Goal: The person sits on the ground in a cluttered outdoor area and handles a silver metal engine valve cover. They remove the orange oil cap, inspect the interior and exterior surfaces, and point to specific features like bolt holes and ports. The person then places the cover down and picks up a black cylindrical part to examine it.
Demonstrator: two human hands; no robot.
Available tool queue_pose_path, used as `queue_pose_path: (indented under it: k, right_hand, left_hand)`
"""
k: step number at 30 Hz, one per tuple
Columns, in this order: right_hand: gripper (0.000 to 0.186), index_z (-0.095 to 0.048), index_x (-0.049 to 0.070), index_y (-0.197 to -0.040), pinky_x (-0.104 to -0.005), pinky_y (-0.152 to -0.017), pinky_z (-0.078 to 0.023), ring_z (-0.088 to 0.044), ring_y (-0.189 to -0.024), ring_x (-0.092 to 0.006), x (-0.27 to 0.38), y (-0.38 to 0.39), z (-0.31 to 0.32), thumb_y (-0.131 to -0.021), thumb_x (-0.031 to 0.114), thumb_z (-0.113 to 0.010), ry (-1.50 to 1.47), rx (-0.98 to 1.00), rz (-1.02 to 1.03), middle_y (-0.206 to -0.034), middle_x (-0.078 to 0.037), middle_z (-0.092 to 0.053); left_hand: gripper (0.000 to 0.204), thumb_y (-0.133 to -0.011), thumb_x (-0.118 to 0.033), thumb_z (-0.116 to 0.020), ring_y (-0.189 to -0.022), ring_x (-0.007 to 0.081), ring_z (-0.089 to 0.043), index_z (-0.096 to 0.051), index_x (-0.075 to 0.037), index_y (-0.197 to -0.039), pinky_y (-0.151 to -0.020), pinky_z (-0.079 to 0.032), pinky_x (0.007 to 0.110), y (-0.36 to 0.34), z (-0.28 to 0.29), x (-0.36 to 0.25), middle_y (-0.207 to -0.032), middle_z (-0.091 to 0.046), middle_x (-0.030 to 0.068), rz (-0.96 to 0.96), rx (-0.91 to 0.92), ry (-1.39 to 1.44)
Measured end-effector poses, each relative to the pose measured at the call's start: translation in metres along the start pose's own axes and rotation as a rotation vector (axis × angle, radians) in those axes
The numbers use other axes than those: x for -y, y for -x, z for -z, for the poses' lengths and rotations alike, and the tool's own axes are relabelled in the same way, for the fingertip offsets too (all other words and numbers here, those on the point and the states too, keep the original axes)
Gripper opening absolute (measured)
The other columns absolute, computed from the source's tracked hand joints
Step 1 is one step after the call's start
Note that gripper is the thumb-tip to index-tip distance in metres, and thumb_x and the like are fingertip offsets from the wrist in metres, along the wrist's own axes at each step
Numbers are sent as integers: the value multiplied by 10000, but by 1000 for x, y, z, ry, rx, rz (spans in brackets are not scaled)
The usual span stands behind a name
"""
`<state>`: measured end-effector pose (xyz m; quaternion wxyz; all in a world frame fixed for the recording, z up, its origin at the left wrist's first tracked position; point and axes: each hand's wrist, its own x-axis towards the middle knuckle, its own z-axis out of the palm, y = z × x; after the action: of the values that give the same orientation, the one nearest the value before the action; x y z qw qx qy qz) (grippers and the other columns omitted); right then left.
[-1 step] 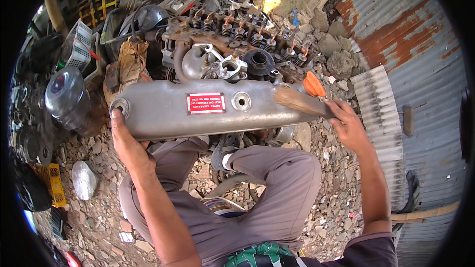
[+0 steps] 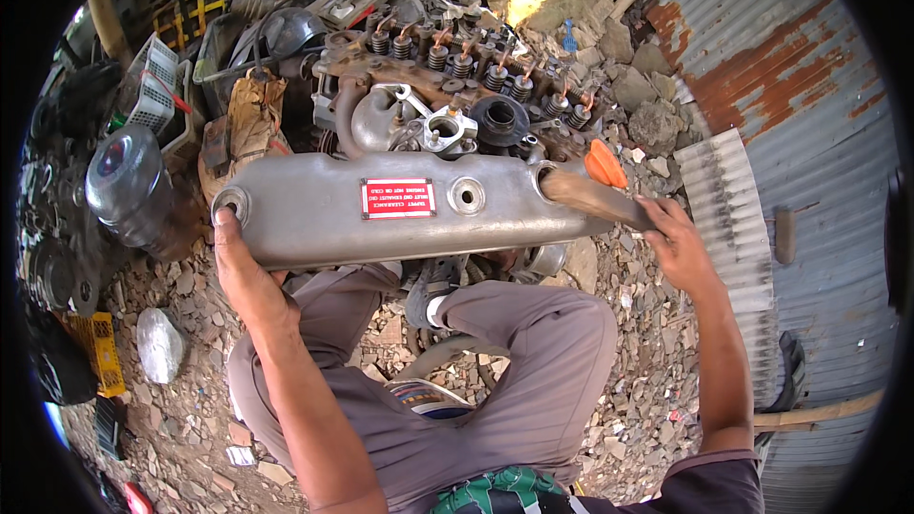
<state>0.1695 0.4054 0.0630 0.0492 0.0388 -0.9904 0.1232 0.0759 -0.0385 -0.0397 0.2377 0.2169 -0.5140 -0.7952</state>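
A grey metal valve cover point(image 2: 333, 233) with a red and white label point(image 2: 398, 199) lies crosswise above my knees. My left hand point(image 2: 252, 271) grips its left end, the thumb beside the round bolt hole point(image 2: 229, 207) there. In my right hand point(image 2: 678, 243) is a brown brush point(image 2: 595, 198), held by its dark end between thumb and fingers. The brush's other end rests at the hole near the cover's right end. Just beyond the brush sits an orange plastic piece point(image 2: 606, 164). The fingers of my left hand under the cover are hidden.
A rusty engine cylinder head point(image 2: 419, 76) with upright valve springs stands just beyond the cover. On the left are a clear plastic jug point(image 2: 133, 190), a white basket point(image 2: 152, 90) and a yellow crate point(image 2: 100, 352). Corrugated metal sheet point(image 2: 809, 228) borders the right; stone rubble covers the ground.
My right hand and the brush have shifted slightly right, uncovering more of the hole near the cover's right end. The left hand and the valve cover have stayed nearly still.
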Motion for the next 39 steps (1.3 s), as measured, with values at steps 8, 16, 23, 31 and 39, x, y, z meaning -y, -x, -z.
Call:
queue_pose_path:
  k: [8,16,23,31,39]
  right_hand:
    - [527,-544,118,-1374,-431,-981,-456,-555,-1148,-368,24,-9,-15,-860,35,-629,33,-23,99,-1264,-171,-556]
    - [507,-548,127,-1375,-422,-983,-455,-559,-1143,-361,-6,4,-6,-880,25,-593,32,-14,18,-1266,-177,-552]
    - [492,-565,124,-1360,-429,-951,-470,-577,-1090,-360,4,2,-13,-879,23,-596,23,-85,29,-1230,-174,-571]
    - [490,-554,120,-1368,-435,-955,-466,-572,-1102,-357,28,-13,-24,-887,43,-605,-50,-52,87,-1238,-166,-568]
    - [476,-535,92,-1386,-420,-976,-447,-578,-1094,-365,-3,47,0,-919,150,-607,-45,-91,-150,-1232,-202,-578]
  left_hand:
    - [584,-916,-605,-570,-492,50,-486,-605,-84,-1175,-393,-305,181,1,-1,-2,-825,-627,0,26,23,-22]
    - [610,-916,-623,-557,-488,51,-484,-588,-79,-1192,-391,-302,186,2,-1,-3,-819,-627,2,1,28,-1]
    - [631,-906,-638,-559,-488,50,-474,-591,-74,-1187,-394,-297,193,3,-2,-1,-815,-623,7,11,47,-40]
    - [634,-894,-651,-569,-484,56,-463,-591,-77,-1162,-396,-296,195,-2,4,-1,-787,-609,10,4,16,-86]
    - [612,-927,-583,-571,-659,76,-613,-570,-46,-1219,-420,-352,182,-1,5,-1,-968,-656,46,42,63,-34]
